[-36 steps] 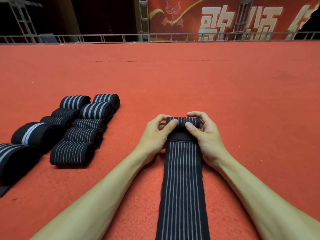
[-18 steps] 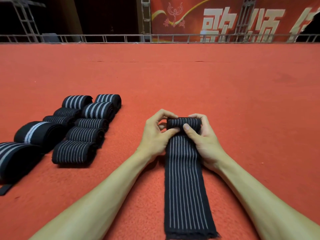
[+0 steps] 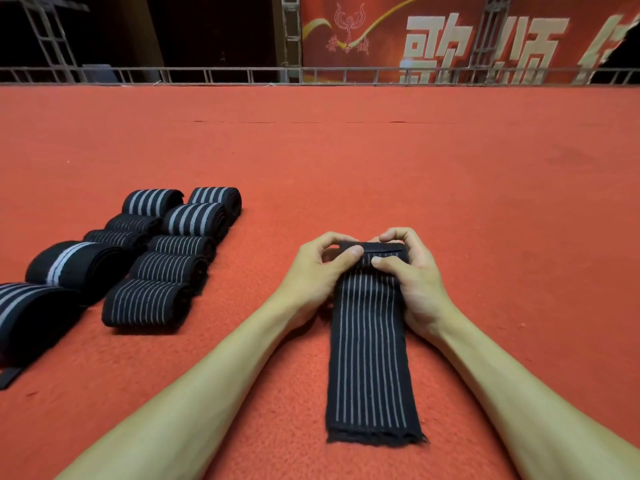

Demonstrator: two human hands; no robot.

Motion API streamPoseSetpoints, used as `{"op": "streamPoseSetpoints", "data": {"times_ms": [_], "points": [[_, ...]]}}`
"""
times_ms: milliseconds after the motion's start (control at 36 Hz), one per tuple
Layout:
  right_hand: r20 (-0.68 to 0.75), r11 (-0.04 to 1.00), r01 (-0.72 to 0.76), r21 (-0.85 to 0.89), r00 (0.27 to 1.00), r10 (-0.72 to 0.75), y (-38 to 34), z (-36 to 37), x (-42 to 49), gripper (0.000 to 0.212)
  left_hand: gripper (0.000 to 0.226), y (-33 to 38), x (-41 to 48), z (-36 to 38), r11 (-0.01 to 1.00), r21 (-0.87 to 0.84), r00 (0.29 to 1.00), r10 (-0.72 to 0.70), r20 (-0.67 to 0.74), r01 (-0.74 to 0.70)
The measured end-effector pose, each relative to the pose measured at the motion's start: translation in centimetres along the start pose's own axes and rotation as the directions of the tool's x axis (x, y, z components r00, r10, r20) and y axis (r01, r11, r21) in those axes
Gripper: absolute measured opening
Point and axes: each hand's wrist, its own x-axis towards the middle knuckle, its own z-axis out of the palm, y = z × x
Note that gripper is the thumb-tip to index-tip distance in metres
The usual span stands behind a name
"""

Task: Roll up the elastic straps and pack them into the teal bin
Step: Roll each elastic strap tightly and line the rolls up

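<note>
A black elastic strap with thin white stripes [image 3: 370, 358] lies flat on the red carpet, its frayed end toward me. Its far end is wound into a small roll between my hands. My left hand [image 3: 317, 271] grips the roll's left side, thumb pressed on top. My right hand [image 3: 414, 271] grips the right side, fingers curled over the roll and thumb on the strap. Several rolled straps [image 3: 166, 268] lie in rows to the left. No teal bin is in view.
Two larger rolls with broad white bands [image 3: 69, 268] sit at the far left, one cut off by the frame edge. Open red carpet [image 3: 485, 188] stretches ahead and right. A metal rail [image 3: 242, 76] and a red banner stand at the back.
The roll has grown as both hands turned it toward me. The strap's flat tail has shortened and its frayed end has slid up into full view.
</note>
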Motion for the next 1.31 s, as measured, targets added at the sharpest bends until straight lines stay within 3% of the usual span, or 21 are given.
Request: {"op": "streamPoseSetpoints", "data": {"times_ms": [167,306,361,444,528,611,861,972,1083,1167,1306], "points": [[0.054,0.982,-0.139,0.125,0.990,0.133,0.17,0.11,-0.09,0.035,0.032,0.04,0.00,-0.56,0.978,0.085,0.980,0.195,-0.029,-0.191],[-0.002,0.998,-0.057,-0.013,0.998,0.057,0.30,0.19,-0.19,0.019,0.035,-0.03,-0.06,-0.40,0.963,0.139,0.972,0.234,-0.005,-0.231],[-0.005,0.999,-0.038,-0.004,0.999,0.038,0.26,0.01,-0.22,0.022,0.039,-0.19,-0.10,-0.43,0.970,0.122,0.978,0.209,0.015,-0.209],[-0.002,1.000,0.002,-0.028,1.000,-0.003,0.29,-0.24,-0.12,0.028,0.046,-0.27,-0.07,-0.38,0.998,-0.003,0.998,0.063,0.025,-0.063],[0.013,1.000,0.013,-0.018,1.000,-0.012,0.41,-0.39,0.02,0.036,0.021,-0.19,0.02,-0.08,0.991,-0.106,0.996,-0.083,0.024,0.085],[0.022,1.000,-0.006,-0.009,1.000,0.006,0.49,-0.37,0.06,0.040,0.008,-0.44,0.17,-0.10,0.992,-0.117,0.999,-0.042,0.021,0.044],[-0.027,0.996,-0.091,0.004,0.996,0.091,0.21,0.13,0.00,0.022,0.032,-0.31,-0.10,-0.61,0.992,0.000,0.992,0.123,-0.017,-0.123],[-0.058,0.999,-0.045,-0.013,0.997,0.044,0.47,-0.06,0.05,0.021,0.038,-0.20,-0.31,-0.45,0.992,0.069,0.994,0.108,0.016,-0.109],[-0.062,0.999,-0.029,0.037,0.998,0.032,0.18,-0.31,0.21,0.027,0.042,-0.18,-0.22,-0.37,0.999,-0.046,0.999,0.026,0.041,-0.024],[-0.049,1.000,0.016,0.000,0.999,-0.016,0.24,-0.39,0.25,0.035,0.028,-0.39,-0.06,-0.21,0.983,-0.148,0.992,-0.102,0.080,0.113],[-0.022,0.994,0.087,-0.069,0.996,-0.088,0.39,-0.61,0.12,0.046,0.019,-0.82,0.31,-0.38,0.987,-0.122,0.993,-0.093,0.066,0.100]]}}
